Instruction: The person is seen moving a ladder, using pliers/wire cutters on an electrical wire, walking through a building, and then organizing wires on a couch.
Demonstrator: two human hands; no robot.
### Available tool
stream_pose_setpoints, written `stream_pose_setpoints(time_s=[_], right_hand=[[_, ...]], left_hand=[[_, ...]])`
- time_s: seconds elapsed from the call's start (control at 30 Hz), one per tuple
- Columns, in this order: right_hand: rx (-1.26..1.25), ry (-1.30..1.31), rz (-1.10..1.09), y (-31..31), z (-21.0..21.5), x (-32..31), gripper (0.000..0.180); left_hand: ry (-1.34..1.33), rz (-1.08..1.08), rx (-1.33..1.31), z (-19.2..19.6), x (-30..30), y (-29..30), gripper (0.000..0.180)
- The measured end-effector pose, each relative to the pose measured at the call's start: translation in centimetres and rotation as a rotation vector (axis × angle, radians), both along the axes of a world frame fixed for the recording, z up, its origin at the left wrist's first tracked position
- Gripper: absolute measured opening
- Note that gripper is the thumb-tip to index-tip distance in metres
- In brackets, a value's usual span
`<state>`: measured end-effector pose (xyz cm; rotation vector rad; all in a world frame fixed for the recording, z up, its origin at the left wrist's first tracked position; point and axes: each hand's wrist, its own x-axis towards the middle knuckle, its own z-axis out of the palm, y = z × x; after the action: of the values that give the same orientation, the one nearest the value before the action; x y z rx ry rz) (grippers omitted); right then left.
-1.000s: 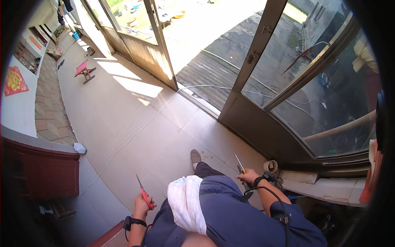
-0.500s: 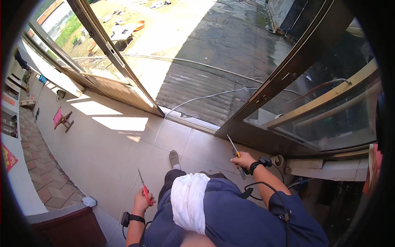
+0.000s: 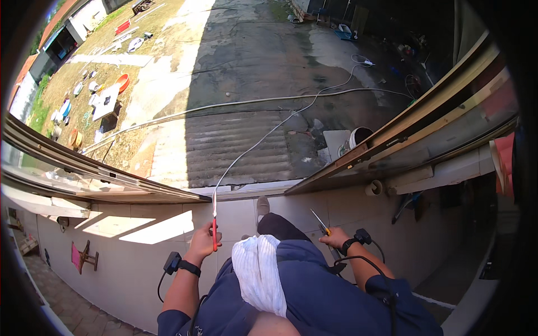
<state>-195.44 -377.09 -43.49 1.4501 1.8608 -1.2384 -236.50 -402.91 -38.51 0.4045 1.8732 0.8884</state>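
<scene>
My left hand (image 3: 204, 242) is closed round the red handle of a pair of scissors (image 3: 214, 231), whose blades point away from me toward the doorway. Closed as well, my right hand (image 3: 335, 238) grips a yellow-handled screwdriver (image 3: 319, 222) with its thin shaft slanting up and to the left. Whether a second tool sits in that palm is hidden. A black band with a small box is on each wrist. Past the scissors' tip, a pale cable (image 3: 246, 148) runs over the door sill into the yard.
Glass door panels flank the doorway, with a raised sill (image 3: 252, 193) between them. Outside, a hose (image 3: 224, 105) crosses the ground, and a white bucket (image 3: 358, 137) stands right of the opening. A small folding stool (image 3: 84, 257) is on the tiled floor at left.
I have turned left to right and moved closer to the doorway, so the yard fills more of the view. The scissors have swung upright toward the sill; both tools stay in hand.
</scene>
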Motion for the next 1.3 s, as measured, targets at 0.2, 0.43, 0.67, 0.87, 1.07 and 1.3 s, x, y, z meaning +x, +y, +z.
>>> stream_pose_setpoints(time_s=[0.2,0.43,0.67,0.87,1.07,1.3], right_hand=[[0.061,-0.028,0.077,2.1,-1.3,-3.9,0.043],[0.029,-0.070,0.055,4.7,-0.2,-8.2,0.040],[-0.051,-0.087,-0.022,5.1,-3.7,-10.3,0.041],[0.037,-0.041,-0.140,5.7,-4.3,-13.5,0.036],[0.041,-0.064,-0.206,7.9,-3.3,-17.1,0.038],[0.012,-0.053,-0.317,10.0,-2.8,-20.8,0.051]], left_hand=[[-0.203,0.010,0.095,-2.2,-7.1,8.6,0.022],[0.114,-0.131,0.074,1.1,-12.1,18.7,0.022],[0.125,-0.182,0.023,0.3,-16.5,26.1,0.024],[0.082,-0.189,0.062,-1.2,-21.1,30.1,0.026],[0.049,-0.169,0.073,-2.8,-25.6,30.9,0.026],[0.010,-0.047,0.109,-3.3,-29.6,30.6,0.028]])
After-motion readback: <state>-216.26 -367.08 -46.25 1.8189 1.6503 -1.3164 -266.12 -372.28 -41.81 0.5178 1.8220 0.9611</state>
